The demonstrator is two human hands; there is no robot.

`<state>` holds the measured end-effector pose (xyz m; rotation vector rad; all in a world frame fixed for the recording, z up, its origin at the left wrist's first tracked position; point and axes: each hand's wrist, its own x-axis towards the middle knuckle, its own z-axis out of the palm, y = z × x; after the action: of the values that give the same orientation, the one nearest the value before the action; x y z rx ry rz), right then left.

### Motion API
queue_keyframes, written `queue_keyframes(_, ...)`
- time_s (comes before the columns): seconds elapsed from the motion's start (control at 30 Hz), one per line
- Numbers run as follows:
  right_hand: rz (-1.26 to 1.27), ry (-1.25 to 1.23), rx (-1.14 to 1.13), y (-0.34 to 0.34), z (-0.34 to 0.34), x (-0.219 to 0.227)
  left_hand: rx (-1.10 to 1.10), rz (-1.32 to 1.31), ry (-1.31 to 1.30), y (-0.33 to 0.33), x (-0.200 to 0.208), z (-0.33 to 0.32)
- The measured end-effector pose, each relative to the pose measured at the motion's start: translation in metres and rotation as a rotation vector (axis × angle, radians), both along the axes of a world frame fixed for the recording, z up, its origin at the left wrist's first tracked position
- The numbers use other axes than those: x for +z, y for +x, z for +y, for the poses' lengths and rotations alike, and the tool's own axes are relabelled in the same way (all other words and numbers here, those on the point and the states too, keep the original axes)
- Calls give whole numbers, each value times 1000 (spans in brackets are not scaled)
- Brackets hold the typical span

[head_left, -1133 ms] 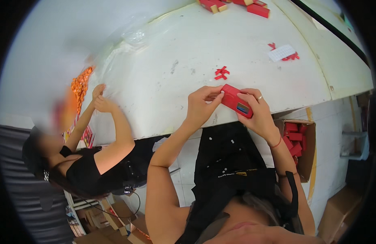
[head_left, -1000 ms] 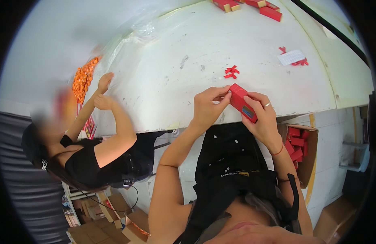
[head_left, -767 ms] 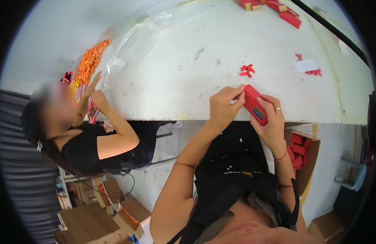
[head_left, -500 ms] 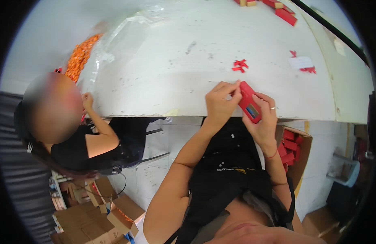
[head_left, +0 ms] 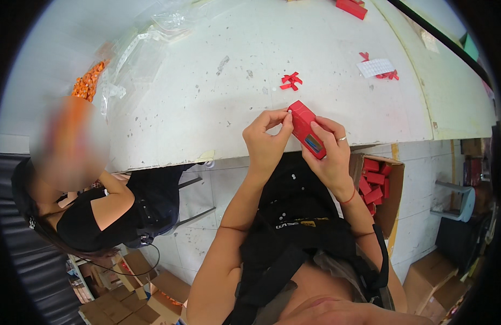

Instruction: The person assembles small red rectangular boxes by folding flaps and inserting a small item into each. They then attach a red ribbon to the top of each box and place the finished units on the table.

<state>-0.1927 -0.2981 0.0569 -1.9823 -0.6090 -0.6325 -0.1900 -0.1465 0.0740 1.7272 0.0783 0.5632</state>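
Note:
My right hand [head_left: 332, 157] grips a small red box [head_left: 306, 131] by its lower part, thumb on the top face and fingers along the right side. The box is tilted above the table's near edge and has a little window with blue and tan inside. At its far left corner, my left hand [head_left: 268, 138] has thumb and forefinger pinched together against the edge. A tiny whitish spot shows at those fingertips; I cannot tell what it is. Just beyond the box lies a small heap of red ribbon pieces [head_left: 291, 81].
On the white table [head_left: 180, 108], more red ribbon lies under a white sheet [head_left: 376, 67]; red boxes [head_left: 352, 8] sit at the far edge. A carton of red boxes [head_left: 391, 200] stands below on my right. A co-worker [head_left: 99, 211] sits at left near an orange pile [head_left: 88, 81].
The whole view has shifted, so the table's things appear farther left and the far boxes slip toward the edge. Both hands keep their places on the red box. The co-worker's arm has lowered.

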Motion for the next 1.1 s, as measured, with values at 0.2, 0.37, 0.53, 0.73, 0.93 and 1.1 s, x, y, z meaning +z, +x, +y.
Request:
queue_keyframes(0.2,-119,-180,50,9,-13,-1,-14,104,3,1,2,-1)
queue_keyframes(0.37,-113,-182,124,13,-18,-3,-1,85,1,-1,-5,0)
queue_keyframes(0.53,133,-30,197,14,-32,8,-6,40,-159,-25,-22,32)
queue_keyframes(0.73,404,28,253,47,-73,0,-48,282,704,-66,2,91)
queue_keyframes(0.93,457,-20,304,57,-79,2,-135,-52,902,22,7,60)
queue_keyframes(1.1,453,-32,339,60,-78,0,-378,-50,994,108,-4,40)
